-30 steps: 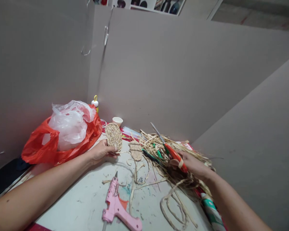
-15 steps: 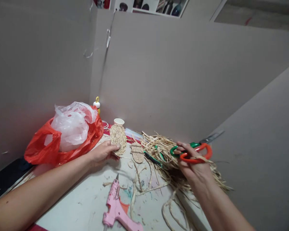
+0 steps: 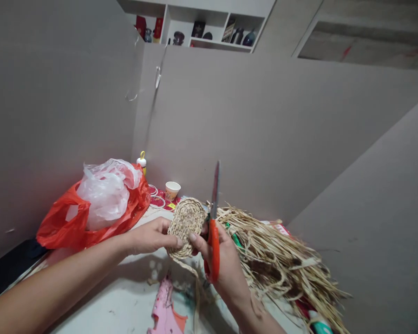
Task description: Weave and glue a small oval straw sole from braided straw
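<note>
An oval coiled straw mat (image 3: 187, 220) is pinched along its left edge by my left hand (image 3: 151, 237), thumb in front. From its lower edge a straw braid (image 3: 188, 266) trails down toward the table. My right hand (image 3: 228, 264) has scissors (image 3: 214, 250) hooked on it, red handle toward me and blades pointing up. With that same hand's thumb I touch the mat's lower right side; its other fingers are partly behind the scissors and mat. Below the mat lies a pink glue gun (image 3: 164, 304), cut off by the frame's bottom.
A heap of dry straw strands (image 3: 282, 260) spreads over the right side. On the left sits a red plastic bag (image 3: 61, 218) with a clear bag (image 3: 106, 195) in it. A paper cup (image 3: 172, 190) and a yellow-and-white bottle (image 3: 141, 162) stand at the back.
My right hand has come left to the mat, turning the scissors upright. The mat has shifted right and down a little. The smaller straw oval on the table is now hidden.
</note>
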The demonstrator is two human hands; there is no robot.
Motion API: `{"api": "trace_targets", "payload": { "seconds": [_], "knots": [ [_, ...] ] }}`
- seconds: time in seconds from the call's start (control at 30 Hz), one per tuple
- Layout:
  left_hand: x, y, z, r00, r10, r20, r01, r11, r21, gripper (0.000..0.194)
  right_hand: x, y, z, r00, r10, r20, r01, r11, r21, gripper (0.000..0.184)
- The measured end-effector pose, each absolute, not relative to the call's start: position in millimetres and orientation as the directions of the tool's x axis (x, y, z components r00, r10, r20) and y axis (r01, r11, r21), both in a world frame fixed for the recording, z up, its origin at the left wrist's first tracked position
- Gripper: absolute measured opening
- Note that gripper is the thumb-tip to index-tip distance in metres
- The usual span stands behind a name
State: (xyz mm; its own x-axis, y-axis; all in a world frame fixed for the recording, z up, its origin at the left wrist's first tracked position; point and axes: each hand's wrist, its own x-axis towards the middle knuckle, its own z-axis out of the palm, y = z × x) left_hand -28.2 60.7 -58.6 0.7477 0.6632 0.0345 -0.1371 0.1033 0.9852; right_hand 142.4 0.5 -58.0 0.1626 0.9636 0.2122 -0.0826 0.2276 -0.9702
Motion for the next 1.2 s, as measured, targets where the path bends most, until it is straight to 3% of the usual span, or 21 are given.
{"api": "trace_targets", "payload": {
  "seconds": [0.17,0.3,0.77,1.2],
  "knots": [
    [-31,71,-57,0.616,0.784,0.080,-0.234,0.084,0.969,0.036,139,1,-63,0.280,0.925,0.258,-0.129,0.302,-0.944,0.035],
    [-27,71,-61,0.528,0.844,0.093,-0.286,0.073,0.955,0.033,146,0,-69,0.358,0.891,0.280,-0.155,0.352,-0.923,0.033],
    [-14,51,-64,0.540,0.836,0.095,-0.345,0.118,0.931,0.027,148,-8,-62,0.451,0.855,0.257,-0.248,0.397,-0.884,0.030],
    [-14,48,-61,0.561,0.818,0.126,-0.379,0.118,0.918,0.029,139,-13,-56,0.484,0.868,0.114,-0.412,0.341,-0.845,0.036]
  ]
}}
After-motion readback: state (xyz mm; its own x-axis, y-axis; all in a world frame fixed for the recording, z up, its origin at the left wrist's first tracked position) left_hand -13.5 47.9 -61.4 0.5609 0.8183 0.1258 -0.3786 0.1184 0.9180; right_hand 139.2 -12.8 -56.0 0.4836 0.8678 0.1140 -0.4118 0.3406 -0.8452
